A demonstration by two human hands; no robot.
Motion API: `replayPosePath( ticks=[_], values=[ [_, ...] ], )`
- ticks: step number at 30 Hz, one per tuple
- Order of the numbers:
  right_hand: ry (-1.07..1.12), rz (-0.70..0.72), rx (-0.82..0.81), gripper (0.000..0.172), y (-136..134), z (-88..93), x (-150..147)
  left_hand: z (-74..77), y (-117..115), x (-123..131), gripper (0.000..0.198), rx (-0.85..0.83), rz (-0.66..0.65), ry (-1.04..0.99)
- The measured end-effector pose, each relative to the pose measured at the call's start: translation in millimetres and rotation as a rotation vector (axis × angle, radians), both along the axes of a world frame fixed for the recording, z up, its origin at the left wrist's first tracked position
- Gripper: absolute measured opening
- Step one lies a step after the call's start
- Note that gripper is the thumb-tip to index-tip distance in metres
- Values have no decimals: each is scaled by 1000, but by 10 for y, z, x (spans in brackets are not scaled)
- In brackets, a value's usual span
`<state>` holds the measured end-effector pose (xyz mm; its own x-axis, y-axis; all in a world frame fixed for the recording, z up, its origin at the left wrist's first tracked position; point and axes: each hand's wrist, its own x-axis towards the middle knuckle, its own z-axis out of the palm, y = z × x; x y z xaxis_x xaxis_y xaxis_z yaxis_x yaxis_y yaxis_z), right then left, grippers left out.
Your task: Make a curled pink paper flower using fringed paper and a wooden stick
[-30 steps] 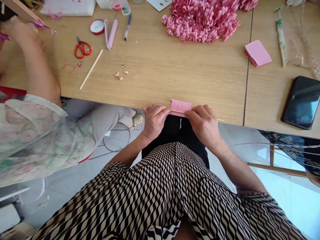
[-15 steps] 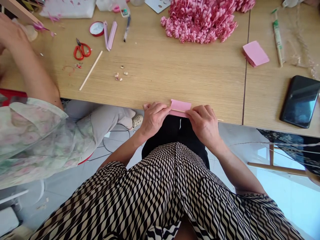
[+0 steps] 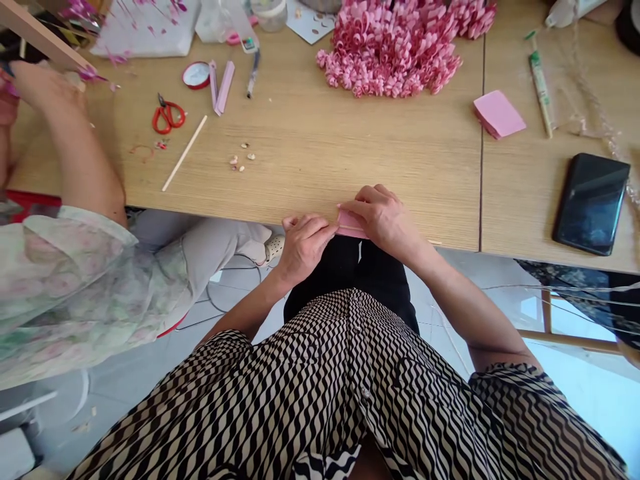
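A matte pink paper strip (image 3: 351,224) sits at the straight front edge of the wood-grain table (image 3: 320,167), over the person's dark lap. The right hand (image 3: 381,217) curls its fingers over the strip from 2 o'clock, grasping it, while the left hand (image 3: 304,248) presses its fingertips (image 3: 330,228) against the strip's end at 9 o'clock. Red-handled scissors (image 3: 168,115) lie at 10 o'clock, a heap of curled pink paper (image 3: 390,57) at 12.
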<state>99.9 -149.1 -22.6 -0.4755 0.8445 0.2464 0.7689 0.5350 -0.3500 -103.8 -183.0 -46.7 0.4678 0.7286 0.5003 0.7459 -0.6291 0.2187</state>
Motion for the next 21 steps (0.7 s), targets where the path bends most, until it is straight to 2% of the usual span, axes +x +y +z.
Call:
replayPosePath(
  ticks=[13,19,21],
  values=[
    [-103,23,76,32,-20,-13,-2,-55,75,-24,20,-70,0,-21],
    [-82,23,81,29,-14,-48,6,-12,135,-70,20,-38,-85,48],
    [-68,27,61,29,-7,-45,6,10,175,-82,26,-38,-110,80]
  ],
)
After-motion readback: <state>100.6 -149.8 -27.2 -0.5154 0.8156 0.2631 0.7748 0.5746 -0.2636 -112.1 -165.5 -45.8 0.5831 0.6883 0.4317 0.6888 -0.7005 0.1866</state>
